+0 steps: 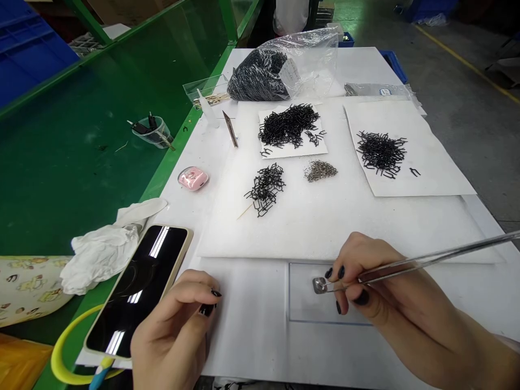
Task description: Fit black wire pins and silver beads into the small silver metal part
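Observation:
My right hand (390, 292) is closed round a pair of metal tweezers (439, 257), their long end stretching off to the right. The tweezer tips reach a small, square, clear-looking piece with a dark shiny middle (319, 286). That piece is on or just above a clear flat plate (303, 309) at the table's front; whether the tips grip it I cannot tell. On the left, my left hand (174, 325) is curled beside the phone, thumb and index finger pinched together. Anything between those fingertips is hidden or too small to name.
A phone (140, 287), crumpled white cloth (101, 254) and pink case (193, 178) lie left. On the white foam sheet (300, 227) are black forked pieces (266, 189), tiny metal bits (320, 170) and paper sheets (422, 162) with more piles. Behind stands a plastic bag (260, 76).

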The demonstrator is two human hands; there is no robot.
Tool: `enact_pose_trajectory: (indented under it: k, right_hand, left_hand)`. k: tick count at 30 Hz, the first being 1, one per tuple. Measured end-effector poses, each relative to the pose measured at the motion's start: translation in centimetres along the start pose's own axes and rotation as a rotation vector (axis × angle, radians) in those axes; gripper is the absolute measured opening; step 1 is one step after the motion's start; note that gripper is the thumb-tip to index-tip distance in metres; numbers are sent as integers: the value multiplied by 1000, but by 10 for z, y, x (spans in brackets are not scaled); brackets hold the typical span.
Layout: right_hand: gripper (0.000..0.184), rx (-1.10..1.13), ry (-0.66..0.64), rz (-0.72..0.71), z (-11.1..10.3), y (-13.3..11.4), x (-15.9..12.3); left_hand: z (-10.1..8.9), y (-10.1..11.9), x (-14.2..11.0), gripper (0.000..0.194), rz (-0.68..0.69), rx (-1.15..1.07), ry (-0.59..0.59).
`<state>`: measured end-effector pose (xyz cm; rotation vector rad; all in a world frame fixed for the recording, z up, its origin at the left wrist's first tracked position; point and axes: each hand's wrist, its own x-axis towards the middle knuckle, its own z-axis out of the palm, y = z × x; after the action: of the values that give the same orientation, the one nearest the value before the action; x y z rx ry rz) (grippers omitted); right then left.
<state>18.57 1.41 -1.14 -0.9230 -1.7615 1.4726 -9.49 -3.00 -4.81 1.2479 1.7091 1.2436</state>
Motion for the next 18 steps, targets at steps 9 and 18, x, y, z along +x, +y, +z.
enact_pose_trajectory:
  k: [9,18]
  right_hand:
    - [13,-51,-6,-55,1,-6,4]
    - [20,-46,-14,-101,0,-2,1]
  left_hand:
    - [-2,-2,-3,20,-18,-133,-62]
    - [0,2,-3,20,-11,-105,-42]
